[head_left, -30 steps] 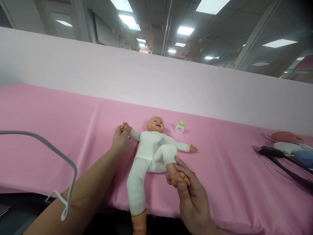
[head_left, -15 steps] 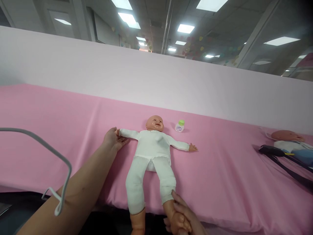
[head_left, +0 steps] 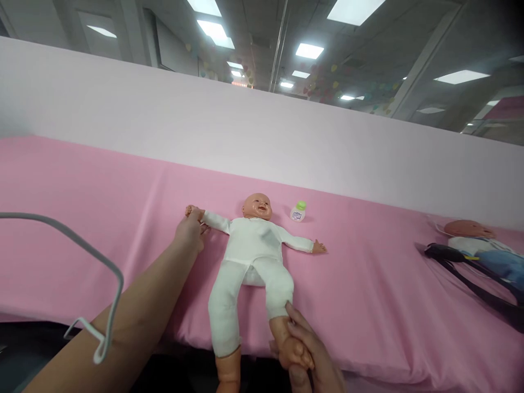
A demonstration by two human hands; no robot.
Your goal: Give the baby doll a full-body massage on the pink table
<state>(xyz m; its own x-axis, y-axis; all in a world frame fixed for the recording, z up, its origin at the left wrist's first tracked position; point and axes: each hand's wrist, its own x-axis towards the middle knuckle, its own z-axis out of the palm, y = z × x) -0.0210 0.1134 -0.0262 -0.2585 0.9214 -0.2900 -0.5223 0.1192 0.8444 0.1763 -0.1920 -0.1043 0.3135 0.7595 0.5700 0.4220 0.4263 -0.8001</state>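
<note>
We see a plastic baby doll in a white cloth suit (head_left: 254,248) lying on its back on the table covered with a pink cloth (head_left: 368,295), head toward the pale partition wall (head_left: 245,142) and legs reaching to the near edge, both arms spread out to the sides. Our left hand (head_left: 190,232) is closed around the doll's small hand at the end of its outstretched arm, fingers curled over the wrist and lifting it slightly off the cloth. Our right hand (head_left: 305,357) grips the bare plastic foot of the doll's leg on that side, thumb lying along the ankle and the fingers wrapped beneath, right at the table's near edge. The doll's other leg lies straight, its bare foot hanging past the edge. Just beyond the doll's head, near the partition, stands a small white bottle with a green cap (head_left: 298,212), apart from the doll. Far to the right lies a second doll in blue clothing (head_left: 478,240), with a black strap (head_left: 470,278) across the cloth beside it. A bent grey wire (head_left: 82,256) crosses the lower left of the view, in front of our left forearm.
</note>
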